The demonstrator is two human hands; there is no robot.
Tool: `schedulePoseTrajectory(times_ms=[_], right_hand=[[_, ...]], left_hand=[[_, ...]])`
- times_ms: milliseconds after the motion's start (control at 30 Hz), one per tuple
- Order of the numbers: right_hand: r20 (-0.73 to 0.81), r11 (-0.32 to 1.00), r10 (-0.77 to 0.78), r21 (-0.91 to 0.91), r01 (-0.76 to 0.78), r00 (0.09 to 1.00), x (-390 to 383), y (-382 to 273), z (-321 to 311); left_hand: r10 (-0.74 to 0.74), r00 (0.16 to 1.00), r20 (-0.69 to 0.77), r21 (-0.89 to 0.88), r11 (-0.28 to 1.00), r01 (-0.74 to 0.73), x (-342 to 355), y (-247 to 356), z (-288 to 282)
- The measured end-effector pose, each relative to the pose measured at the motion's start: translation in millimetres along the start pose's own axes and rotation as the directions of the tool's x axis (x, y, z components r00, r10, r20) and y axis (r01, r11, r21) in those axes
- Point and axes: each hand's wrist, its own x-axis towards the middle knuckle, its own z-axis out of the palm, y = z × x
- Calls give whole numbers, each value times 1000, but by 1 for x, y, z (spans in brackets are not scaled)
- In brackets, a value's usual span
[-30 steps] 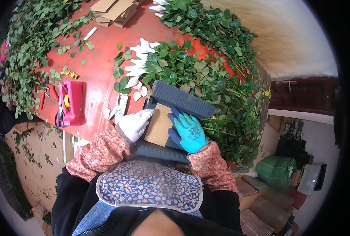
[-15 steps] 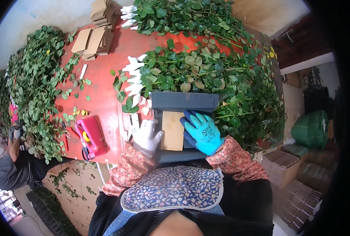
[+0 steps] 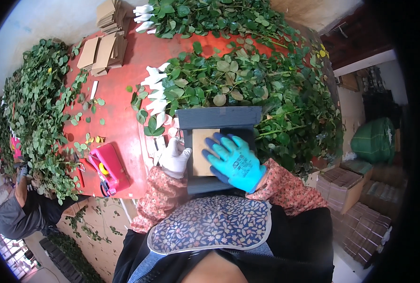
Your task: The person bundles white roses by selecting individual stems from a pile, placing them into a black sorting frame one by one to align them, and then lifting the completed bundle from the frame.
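Observation:
In front of me a black ridged stand point(image 3: 219, 118) holds a tan cardboard piece point(image 3: 201, 151). My right hand point(image 3: 236, 162), in a blue-and-turquoise glove, lies over the cardboard's right part with its fingers stretched out. At the stand's left edge is my left hand point(image 3: 174, 159) in a white glove, its fingers curled in; what they hold, if anything, is hidden. Small white strips point(image 3: 160, 143) lie just beyond it. Behind the stand rest leafy green stems point(image 3: 229, 80), their heads in white wraps point(image 3: 155, 89) at the left end.
A pink tape dispenser point(image 3: 113, 167) and scissors point(image 3: 105, 187) lie on the red table point(image 3: 120, 104). Cardboard stacks point(image 3: 101, 54) stand at the back left. More leafy stems point(image 3: 37, 113) cover the left side, where another person point(image 3: 23, 210) works. Brown bundles point(image 3: 361, 231) and a green sack point(image 3: 374, 141) are at right.
My right hand has slid left, from the cardboard's right edge onto its face. The fingers of my left hand have curled more. The whole view has shifted slightly.

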Motion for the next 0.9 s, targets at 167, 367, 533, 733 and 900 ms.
schedulePoseTrajectory(times_ms=[167, 367, 533, 733, 900], right_hand=[[148, 988, -128, 108, 112, 981, 9, 11, 27], [240, 987, -151, 82, 135, 959, 3, 22, 27], [236, 984, -142, 140, 111, 961, 3, 22, 38], [232, 968, -190, 208, 142, 954, 9, 33, 57], [218, 977, -167, 167, 132, 961, 2, 39, 50]], left_hand=[[-44, 998, 39, 3, 999, 44, 5, 2, 1], [7, 1000, 28, -34, 999, -6, 4, 1, 1], [-113, 993, 35, 89, 990, 109, 1, 17, -1], [-121, 992, 28, -43, 992, 122, -2, -14, -12], [22, 1000, 19, 6, 1000, -22, -16, 18, -18]])
